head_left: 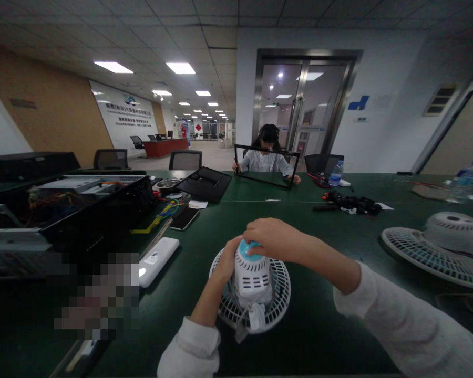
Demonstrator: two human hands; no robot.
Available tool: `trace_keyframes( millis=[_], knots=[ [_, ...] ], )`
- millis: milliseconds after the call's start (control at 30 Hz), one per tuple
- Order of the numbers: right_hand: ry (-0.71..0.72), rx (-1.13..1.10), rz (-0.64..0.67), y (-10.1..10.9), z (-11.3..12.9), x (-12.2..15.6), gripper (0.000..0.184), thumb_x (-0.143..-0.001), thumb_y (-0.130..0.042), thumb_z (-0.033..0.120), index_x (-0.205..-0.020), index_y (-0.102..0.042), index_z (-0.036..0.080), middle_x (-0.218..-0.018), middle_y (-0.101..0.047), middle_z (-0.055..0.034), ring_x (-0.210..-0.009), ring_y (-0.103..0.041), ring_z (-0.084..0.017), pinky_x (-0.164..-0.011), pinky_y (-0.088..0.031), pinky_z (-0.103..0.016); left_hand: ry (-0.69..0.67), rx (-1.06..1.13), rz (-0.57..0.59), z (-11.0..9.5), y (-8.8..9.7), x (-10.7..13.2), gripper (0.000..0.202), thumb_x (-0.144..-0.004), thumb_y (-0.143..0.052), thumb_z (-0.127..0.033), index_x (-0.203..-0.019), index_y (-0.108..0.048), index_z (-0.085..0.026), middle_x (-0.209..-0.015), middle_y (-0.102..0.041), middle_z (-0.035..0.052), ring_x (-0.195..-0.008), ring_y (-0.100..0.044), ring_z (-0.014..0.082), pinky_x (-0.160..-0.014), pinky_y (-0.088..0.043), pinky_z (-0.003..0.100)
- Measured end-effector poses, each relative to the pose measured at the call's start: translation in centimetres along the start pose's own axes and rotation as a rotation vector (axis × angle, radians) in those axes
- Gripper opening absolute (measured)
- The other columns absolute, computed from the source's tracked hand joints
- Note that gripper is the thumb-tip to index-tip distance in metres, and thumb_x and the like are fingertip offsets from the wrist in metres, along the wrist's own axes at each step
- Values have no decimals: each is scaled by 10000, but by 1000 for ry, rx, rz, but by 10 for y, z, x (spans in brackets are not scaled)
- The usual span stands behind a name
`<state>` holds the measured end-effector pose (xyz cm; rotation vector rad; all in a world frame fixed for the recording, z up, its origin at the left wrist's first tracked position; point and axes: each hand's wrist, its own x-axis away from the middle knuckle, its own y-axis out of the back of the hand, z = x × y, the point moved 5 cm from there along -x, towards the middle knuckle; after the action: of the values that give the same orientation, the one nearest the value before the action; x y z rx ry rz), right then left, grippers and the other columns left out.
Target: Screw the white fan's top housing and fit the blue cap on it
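A small white electric fan (254,286) lies face down on the green table in front of me, its round grille flat and its motor housing pointing up. My left hand (230,257) wraps around the left side of the housing near its top. From the right, my right hand (270,236) reaches over and grips the light-blue cap (249,250) on top of the housing, fingers curled around it. A white tag (257,316) hangs at the near side of the housing. The far fingertips of both hands are partly hidden.
An open computer case (98,205) fills the left, with a white power bank (160,260) and a phone (184,218) beside it. Another fan (441,247) lies at right. Across the table a person holds a black frame (266,181). Black gear (350,202) and a bottle (336,173) stand behind.
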<state>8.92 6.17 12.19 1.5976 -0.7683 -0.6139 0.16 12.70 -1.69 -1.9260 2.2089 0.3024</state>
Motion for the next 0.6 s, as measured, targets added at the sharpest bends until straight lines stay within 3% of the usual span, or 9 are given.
trace_keyframes(
  millis=[267, 467, 600],
  knots=[
    [-193, 47, -51, -5, 4, -3, 296, -817, -445, 224, -1096, -493, 136, -815, -669, -106, -757, -637, -252, -601, -427, -299, -7, 15, 4, 1, 0, 0, 262, -724, -465, -172, -871, -681, -158, -1016, -688, 62, -1049, -558, 217, -977, -366, 371],
    [-382, -20, -60, -15, -4, -8, 277, -854, -323, 160, -1064, -499, 118, -834, -663, -137, -741, -643, -248, -563, -409, -291, -6, 31, 47, -15, -3, 3, 269, -766, -433, -226, -826, -692, -183, -943, -707, 39, -990, -583, 205, -934, -404, 335],
    [-291, -109, -31, -6, -11, 0, 283, -867, -352, 182, -1091, -526, 176, -831, -659, -75, -748, -624, -198, -602, -411, -272, 2, 54, 88, -20, -8, 2, 323, -794, -395, -276, -810, -694, -154, -858, -717, 42, -893, -613, 207, -861, -451, 336]
  ],
)
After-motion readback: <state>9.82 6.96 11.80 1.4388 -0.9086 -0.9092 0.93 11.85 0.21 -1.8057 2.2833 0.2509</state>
